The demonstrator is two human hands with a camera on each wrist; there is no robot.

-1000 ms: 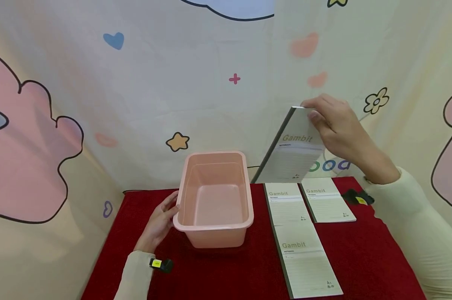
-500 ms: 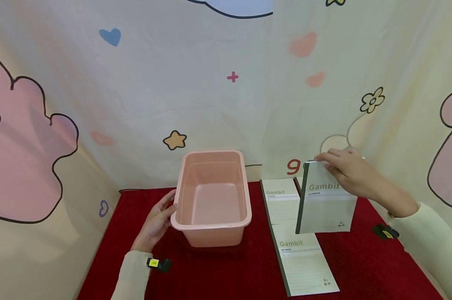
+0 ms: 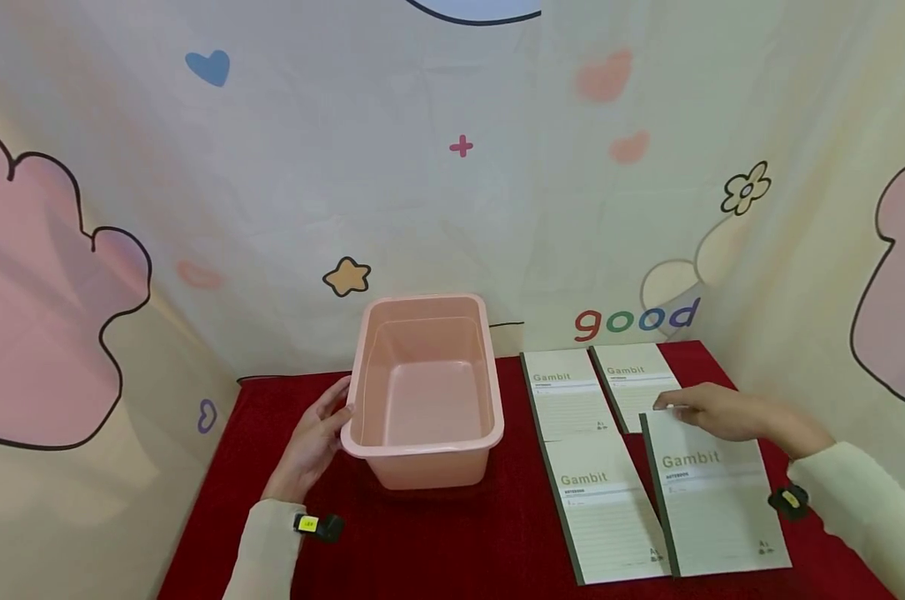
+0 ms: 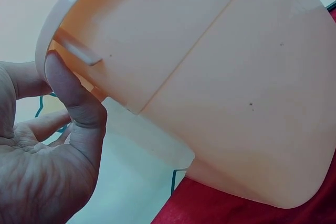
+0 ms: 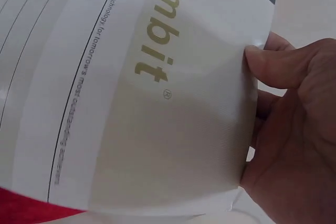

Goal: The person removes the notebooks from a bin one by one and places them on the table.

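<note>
My right hand (image 3: 718, 410) pinches the top edge of a notebook (image 3: 715, 500) marked "Gambit". The thumb lies on its cover in the right wrist view, with other fingers behind it. This notebook leans at the front right, its lower edge low over or on the red cloth; contact is hard to tell. To its left lies another notebook (image 3: 602, 517), and behind are a back-left notebook (image 3: 565, 404) and a back-right notebook (image 3: 632, 375). At the left side of a pink plastic basin (image 3: 422, 475), my left hand (image 3: 310, 442) grips the rim, thumb under its lip in the left wrist view.
Red cloth (image 3: 422, 550) covers the table. A pale printed curtain (image 3: 332, 167) hangs behind and on both sides. Near the basin's back right, a thin dark cord (image 3: 507, 323) runs along the curtain's foot.
My right hand has brought its notebook down from above the back row, to the right and toward me, past the back-right notebook. My left hand stays on the basin.
</note>
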